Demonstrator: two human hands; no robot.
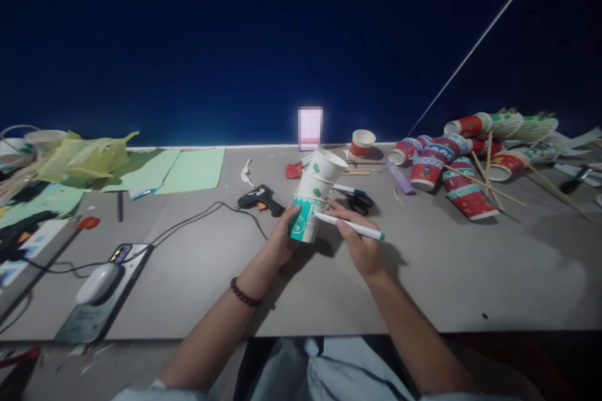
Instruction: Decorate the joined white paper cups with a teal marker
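My left hand [285, 235] is wrapped round the bottom of a stack of paper cups [315, 197], white with green and teal print, tilted with the open mouth up and to the right. My right hand [360, 241] pinches a white marker pen with a teal end [350, 225], its tip touching the lowest cup. Both hands hover just above the grey table [423, 288], near its middle.
A black glue gun [260, 199] with its cord lies left of the cups, scissors [360, 202] just behind. Red patterned cups [451, 175] and wooden sticks pile at the right. Green paper sheets [188, 170] lie at the back left, a white mouse [100, 282] front left.
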